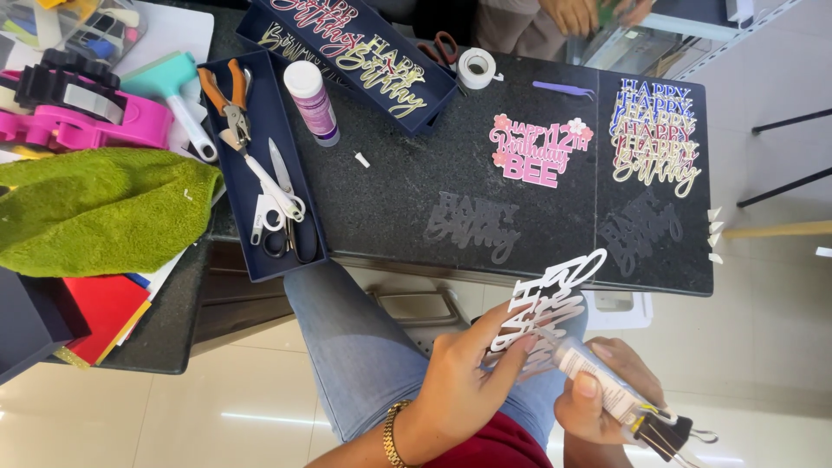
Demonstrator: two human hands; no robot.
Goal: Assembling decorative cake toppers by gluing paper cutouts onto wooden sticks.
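Note:
My left hand (pixel 464 381) pinches a white cut-out lettering piece (pixel 546 303) by its lower edge, holding it up over my lap. My right hand (pixel 598 390) grips a glue tube (pixel 607 390) whose rear end is closed with black binder clips (pixel 667 433); the tube's tip meets the back of the white lettering. On the black table (pixel 390 182) in front lie a pink cut-out cake topper (pixel 537 149), a stack of coloured lettering toppers (pixel 652 130) and two dark lettering cut-outs (pixel 472 225).
A navy tray (pixel 260 165) holds pliers, scissors and tweezers. A glue bottle (pixel 312 102), tape roll (pixel 477 68), navy box of gold lettering (pixel 364 52), green cloth (pixel 100 208), pink tape dispenser (pixel 78 113) and red card (pixel 104 312) surround it. Another person's hands (pixel 589 13) work at the far edge.

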